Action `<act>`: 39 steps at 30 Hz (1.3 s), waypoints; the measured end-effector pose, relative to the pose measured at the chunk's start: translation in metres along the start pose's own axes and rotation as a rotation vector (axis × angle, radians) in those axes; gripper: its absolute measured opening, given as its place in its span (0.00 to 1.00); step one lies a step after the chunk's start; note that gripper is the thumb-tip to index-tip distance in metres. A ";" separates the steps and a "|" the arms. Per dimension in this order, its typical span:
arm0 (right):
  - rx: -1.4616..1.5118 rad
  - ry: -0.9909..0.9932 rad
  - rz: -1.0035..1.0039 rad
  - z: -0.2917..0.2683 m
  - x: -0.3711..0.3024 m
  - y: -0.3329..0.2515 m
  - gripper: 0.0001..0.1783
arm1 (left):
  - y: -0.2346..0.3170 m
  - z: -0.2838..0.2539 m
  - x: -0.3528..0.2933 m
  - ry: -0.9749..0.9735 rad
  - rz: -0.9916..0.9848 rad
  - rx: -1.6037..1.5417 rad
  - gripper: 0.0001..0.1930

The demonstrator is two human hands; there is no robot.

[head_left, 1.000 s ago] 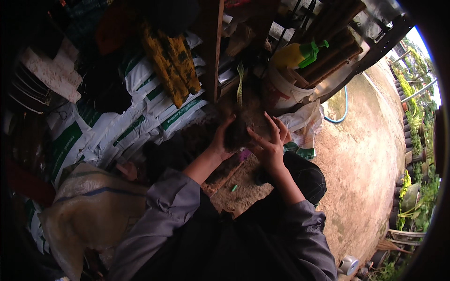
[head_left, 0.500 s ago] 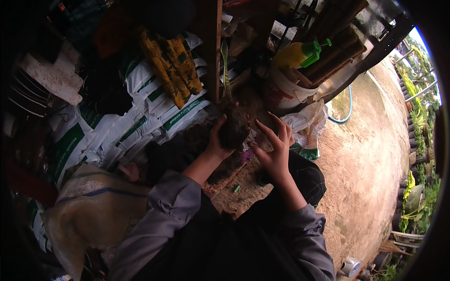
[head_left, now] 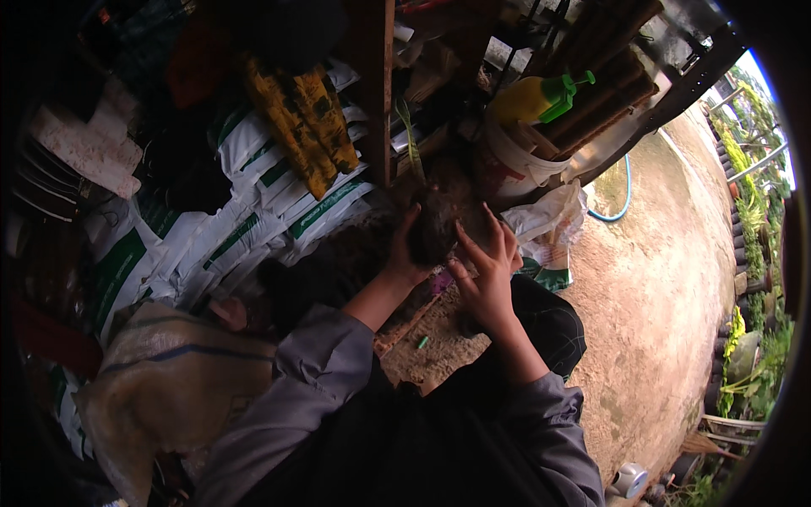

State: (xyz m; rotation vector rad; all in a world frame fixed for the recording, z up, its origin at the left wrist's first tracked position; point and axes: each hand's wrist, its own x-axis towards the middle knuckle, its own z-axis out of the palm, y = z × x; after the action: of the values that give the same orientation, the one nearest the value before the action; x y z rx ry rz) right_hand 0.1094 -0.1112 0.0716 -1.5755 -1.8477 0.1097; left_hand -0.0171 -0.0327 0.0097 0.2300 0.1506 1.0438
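A dark, soil-covered root ball (head_left: pixel 434 226) is held up between my two hands over the shaded ground. From its top rises one long, narrow green leaf (head_left: pixel 410 139). My left hand (head_left: pixel 407 252) wraps the left side of the clump, thumb along its edge. On the right side, my right hand (head_left: pixel 490 275) is curved around the clump, with fingertips against it. The underside of the root ball and some of my fingers are hidden in shadow.
White and green sacks (head_left: pixel 253 224) are stacked left, under a yellow patterned cloth (head_left: pixel 304 127). Ahead stands a white bucket (head_left: pixel 511 165) with a yellow spray bottle (head_left: pixel 519 101). A woven sack (head_left: pixel 186 363) lies near left; a blue hose (head_left: pixel 628 190) rests on concrete at right.
The root ball has shifted slightly right and its leaf leans more to the left. My right hand has closed in on the clump's right side.
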 end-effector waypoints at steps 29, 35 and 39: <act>-0.108 0.076 -0.201 -0.015 0.022 -0.009 0.33 | 0.005 0.000 0.012 -0.159 -0.154 -0.196 0.32; -0.018 -0.019 -0.181 -0.016 0.024 0.000 0.34 | 0.006 0.012 0.010 -0.053 -0.088 -0.118 0.29; -0.073 -0.071 -0.221 -0.019 0.025 0.001 0.35 | 0.018 0.009 0.001 -0.017 -0.098 -0.031 0.25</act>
State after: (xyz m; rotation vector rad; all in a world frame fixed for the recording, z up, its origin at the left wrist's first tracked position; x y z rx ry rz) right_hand 0.1202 -0.0953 0.0962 -1.4203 -2.0895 -0.0023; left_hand -0.0296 -0.0241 0.0227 0.2014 0.1289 0.9464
